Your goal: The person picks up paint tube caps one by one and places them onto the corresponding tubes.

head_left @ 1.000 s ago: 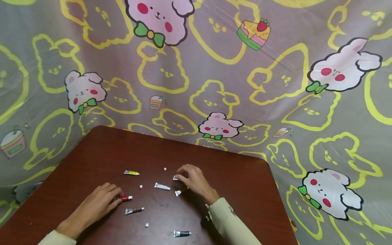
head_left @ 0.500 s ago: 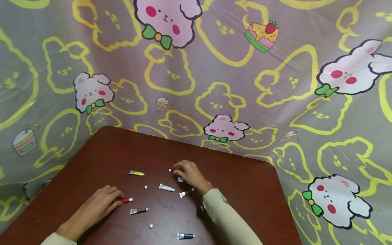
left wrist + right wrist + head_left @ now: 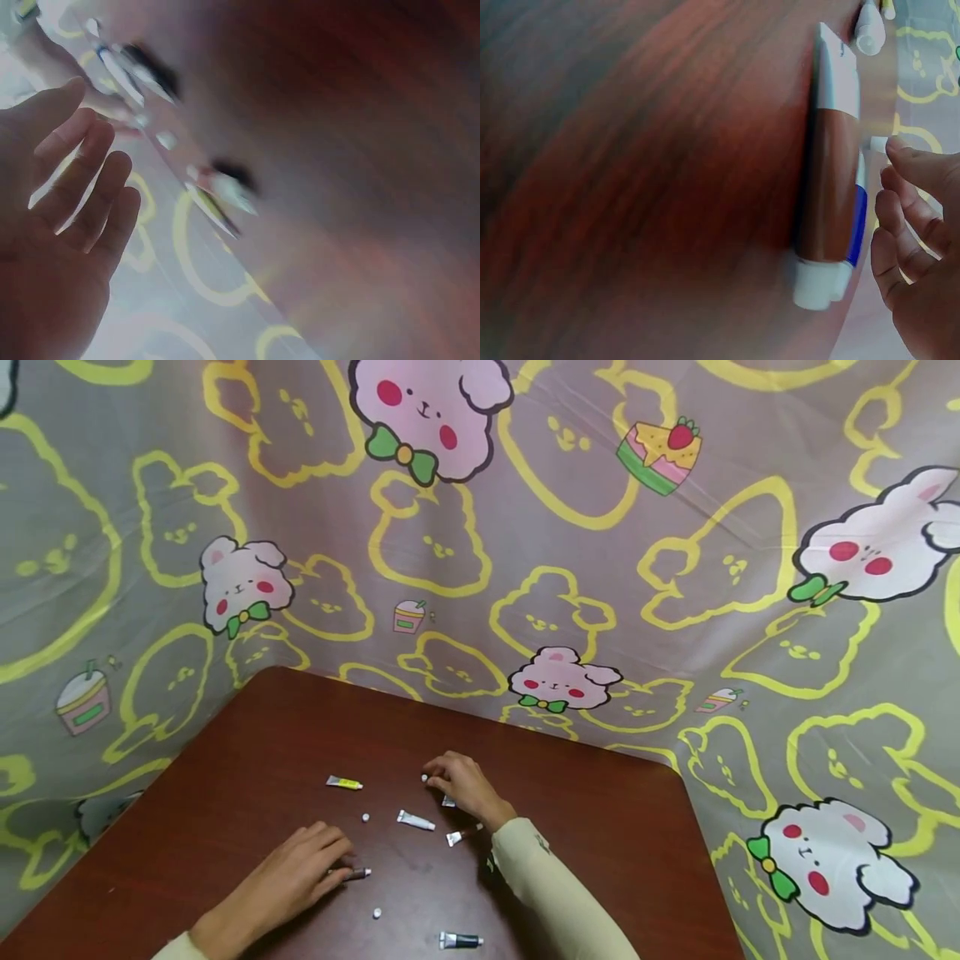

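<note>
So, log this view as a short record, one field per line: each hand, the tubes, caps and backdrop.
Left hand: fingers relaxed, partly hiding a dark brown tube
Right hand: fingertips at a white cap; whether pinched is unclear
Tubes near that hand: reddish-brown tube, blue tube
Elsewhere on table: yellow tube, white tube, near-black tube
Other caps: middle cap, near cap
Backdrop: rabbit-print cloth

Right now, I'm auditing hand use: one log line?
left hand: partly hiding dark brown tube; right hand: at white cap; grip: unclear
</note>
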The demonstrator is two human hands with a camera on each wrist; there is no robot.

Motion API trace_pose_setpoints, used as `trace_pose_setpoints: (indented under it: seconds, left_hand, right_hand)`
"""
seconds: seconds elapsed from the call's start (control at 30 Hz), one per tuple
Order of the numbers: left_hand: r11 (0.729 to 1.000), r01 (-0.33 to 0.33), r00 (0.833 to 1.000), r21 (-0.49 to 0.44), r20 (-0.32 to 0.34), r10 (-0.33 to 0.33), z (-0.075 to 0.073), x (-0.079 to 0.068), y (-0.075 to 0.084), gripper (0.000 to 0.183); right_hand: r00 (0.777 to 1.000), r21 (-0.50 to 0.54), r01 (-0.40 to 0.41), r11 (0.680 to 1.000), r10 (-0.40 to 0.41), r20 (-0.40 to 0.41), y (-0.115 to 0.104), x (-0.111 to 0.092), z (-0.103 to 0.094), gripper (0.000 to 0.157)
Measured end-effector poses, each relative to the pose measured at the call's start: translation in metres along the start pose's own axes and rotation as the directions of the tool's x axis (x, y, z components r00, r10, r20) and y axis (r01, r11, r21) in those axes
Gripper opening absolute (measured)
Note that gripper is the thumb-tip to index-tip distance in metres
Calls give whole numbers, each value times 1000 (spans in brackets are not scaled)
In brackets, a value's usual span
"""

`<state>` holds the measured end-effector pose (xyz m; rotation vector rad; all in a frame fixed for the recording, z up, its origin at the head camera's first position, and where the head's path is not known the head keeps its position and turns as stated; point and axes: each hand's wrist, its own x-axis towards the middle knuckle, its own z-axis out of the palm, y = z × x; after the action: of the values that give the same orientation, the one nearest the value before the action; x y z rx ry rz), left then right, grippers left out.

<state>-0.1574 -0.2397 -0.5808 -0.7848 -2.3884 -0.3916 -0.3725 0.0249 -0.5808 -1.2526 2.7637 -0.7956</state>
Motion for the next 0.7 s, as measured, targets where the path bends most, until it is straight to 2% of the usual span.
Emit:
trace_pose_setpoints:
  seconds: [0.17, 0.3, 0.57, 0.7]
  left_hand:
    - [999, -45, 999, -24, 24, 46, 6, 17, 24, 30]
    - [996, -75, 996, -40, 46, 77, 15, 24, 40, 28]
    - [985, -167, 986, -33, 16, 168, 36, 37, 76, 33]
    - [976, -215, 976, -26, 32, 215, 46, 46, 92, 35]
  right_hand:
    - [1000, -30, -8, 1000, 8, 0, 1, -1, 7, 18]
    - [1000, -41, -5, 999, 4, -17, 1, -1, 10, 12]
    - [1000, -73, -4, 997, 4, 11, 4, 1, 13, 16]
    - [1000, -94, 19, 995, -18, 15, 3, 2, 13, 11]
